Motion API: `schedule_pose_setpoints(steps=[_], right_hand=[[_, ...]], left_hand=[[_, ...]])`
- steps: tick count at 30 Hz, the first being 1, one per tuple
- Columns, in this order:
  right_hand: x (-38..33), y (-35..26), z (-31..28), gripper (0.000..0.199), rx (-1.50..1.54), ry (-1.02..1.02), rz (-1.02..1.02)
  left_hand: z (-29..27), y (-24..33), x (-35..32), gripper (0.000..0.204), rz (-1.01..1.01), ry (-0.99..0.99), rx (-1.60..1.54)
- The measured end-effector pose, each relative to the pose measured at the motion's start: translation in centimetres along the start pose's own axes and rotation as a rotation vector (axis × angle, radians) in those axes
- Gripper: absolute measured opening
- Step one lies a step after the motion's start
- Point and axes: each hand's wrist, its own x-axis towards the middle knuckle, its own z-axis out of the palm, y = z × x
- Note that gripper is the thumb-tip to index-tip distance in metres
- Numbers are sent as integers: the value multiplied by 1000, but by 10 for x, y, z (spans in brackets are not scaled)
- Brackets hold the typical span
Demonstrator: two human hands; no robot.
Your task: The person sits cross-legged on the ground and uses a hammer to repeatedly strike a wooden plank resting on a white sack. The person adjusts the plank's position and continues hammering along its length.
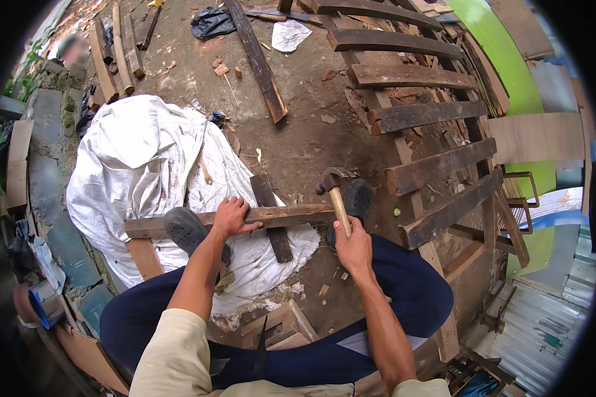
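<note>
A claw hammer [340, 206] stands head-up in my right hand [353, 246], which is closed round its wooden handle. Its dark metal head is just above the right end of a long wooden batten [291, 215]. My left hand [230, 217] grips that batten near its middle, fingers over the top and thumb along it. My left foot, in a dark clog [184, 229], presses on the batten's left part. A shorter dark wooden piece [280, 243] lies crosswise beneath the batten. Another wooden piece [144, 257] shows under its left end.
A white sheet [139, 145] spreads under the work. To the right lies a slatted wooden frame [437, 116]. A dark plank [258, 63] lies ahead, beside a black plastic bag [212, 23]. My right clog [359, 198] is close to the hammer head. A person [71, 49] is at far left.
</note>
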Motion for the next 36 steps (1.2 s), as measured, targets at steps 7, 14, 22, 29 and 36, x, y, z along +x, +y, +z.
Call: schedule_pose_setpoints(steps=[7,14,22,29,36], right_hand=[[12,17,103,48,67,40,20],[19,-1,88,46,102,51,-76],[4,22,119,52,-145,-49,-99],[8,6,105,55,132,321,-433],[15,25,108,53,-157,-99,15]], left_hand=[[6,-5,-5,70,14,-25,-81],[9,5,-14,74,-143,-120,-88],[8,8,-8,73,-151,-155,-87],[4,11,-10,74,-156,-161,-55],[8,11,-13,75,-159,-146,-61]])
